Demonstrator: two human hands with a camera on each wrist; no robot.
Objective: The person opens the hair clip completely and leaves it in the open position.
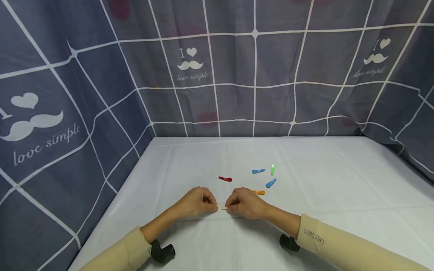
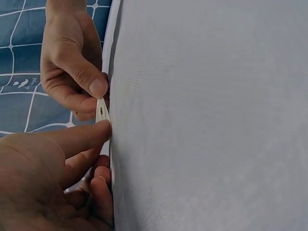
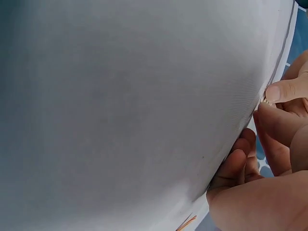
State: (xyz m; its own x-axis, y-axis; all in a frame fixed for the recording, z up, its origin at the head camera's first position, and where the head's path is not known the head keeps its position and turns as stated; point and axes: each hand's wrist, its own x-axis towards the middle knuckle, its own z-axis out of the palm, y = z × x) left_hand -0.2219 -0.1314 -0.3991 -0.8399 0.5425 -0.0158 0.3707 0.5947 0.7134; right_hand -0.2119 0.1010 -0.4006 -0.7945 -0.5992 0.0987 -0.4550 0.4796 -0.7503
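Between my two hands is a cream-white snap hair clip (image 1: 222,207), just above the white table. My left hand (image 1: 196,202) pinches one end of it with thumb and fingertips. The other end is pinched by my right hand (image 1: 249,203). In the left wrist view the slotted, tapering body of the clip (image 2: 101,111) shows between both sets of fingertips. Fingers cover most of the clip (image 3: 265,101) in the right wrist view. Close behind the right hand lies an orange hair clip (image 1: 259,192), partly hidden by that hand.
Farther back on the white tablecloth (image 1: 190,158) lie a red hair clip (image 1: 225,179), a blue clip (image 1: 258,171), a second blue clip (image 1: 271,183) and a green clip (image 1: 272,170). A dark checked curtain (image 1: 234,105) hangs behind and along the sides.
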